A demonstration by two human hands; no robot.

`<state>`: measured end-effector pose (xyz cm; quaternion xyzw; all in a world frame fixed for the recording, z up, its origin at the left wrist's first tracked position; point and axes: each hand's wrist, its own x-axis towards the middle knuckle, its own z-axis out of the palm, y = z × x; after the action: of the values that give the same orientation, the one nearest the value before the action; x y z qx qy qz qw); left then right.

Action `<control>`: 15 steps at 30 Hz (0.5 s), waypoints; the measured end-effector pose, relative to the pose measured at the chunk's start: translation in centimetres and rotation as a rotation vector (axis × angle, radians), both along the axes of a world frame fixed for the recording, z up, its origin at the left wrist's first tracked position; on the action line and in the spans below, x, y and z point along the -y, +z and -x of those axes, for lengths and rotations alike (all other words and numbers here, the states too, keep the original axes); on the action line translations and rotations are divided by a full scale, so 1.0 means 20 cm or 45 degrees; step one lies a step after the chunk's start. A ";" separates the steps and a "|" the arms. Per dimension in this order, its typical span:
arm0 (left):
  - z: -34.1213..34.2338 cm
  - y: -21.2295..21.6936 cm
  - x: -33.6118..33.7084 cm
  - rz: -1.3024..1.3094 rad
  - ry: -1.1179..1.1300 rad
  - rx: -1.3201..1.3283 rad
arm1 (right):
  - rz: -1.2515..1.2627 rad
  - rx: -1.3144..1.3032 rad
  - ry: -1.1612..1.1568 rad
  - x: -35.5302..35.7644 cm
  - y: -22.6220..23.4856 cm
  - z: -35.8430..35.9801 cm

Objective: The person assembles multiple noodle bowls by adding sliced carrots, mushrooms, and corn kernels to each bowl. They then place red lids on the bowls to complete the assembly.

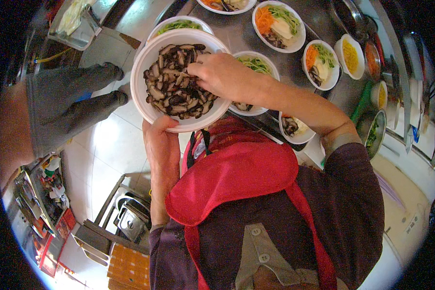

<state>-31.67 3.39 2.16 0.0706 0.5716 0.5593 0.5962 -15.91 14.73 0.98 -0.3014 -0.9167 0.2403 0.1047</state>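
A white bowl point(139, 96) full of dark sliced mushrooms point(179, 87) is in my left hand point(160, 133), which is closed on its near rim with the thumb on top. My right hand point(217, 75) reaches over the bowl from the right, its curled fingertips down among the slices. Beyond the bowl, another white bowl point(208, 26) with shredded green vegetable shows only in part. Partly covered by my right forearm, a further bowl point(274, 65) holds green shreds and some mushroom slices.
On the metal counter point(237, 34) stand several filled bowls, one point(302, 38) with carrot, greens and mushrooms. Yellow shreds fill a white container point(351, 55) at the right. Another person's legs point(72, 96) are on the left. Metal pans point(133, 217) stand low at lower left.
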 end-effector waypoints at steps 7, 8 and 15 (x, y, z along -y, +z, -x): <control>-0.02 0.01 -0.02 0.027 0.001 0.045 | 0.379 -0.374 -0.124 -0.06 0.04 -0.07; -0.02 0.00 -0.03 -0.004 0.004 0.068 | 0.434 -0.406 -0.167 -0.08 0.05 -0.08; -0.01 0.01 -0.01 0.044 0.090 0.095 | 0.739 -0.627 -0.681 -0.46 0.11 -0.31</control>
<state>-31.49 3.60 2.43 0.0191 0.5607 0.5723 0.5980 -9.72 23.96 3.23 -0.4781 -0.6495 0.5160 0.2889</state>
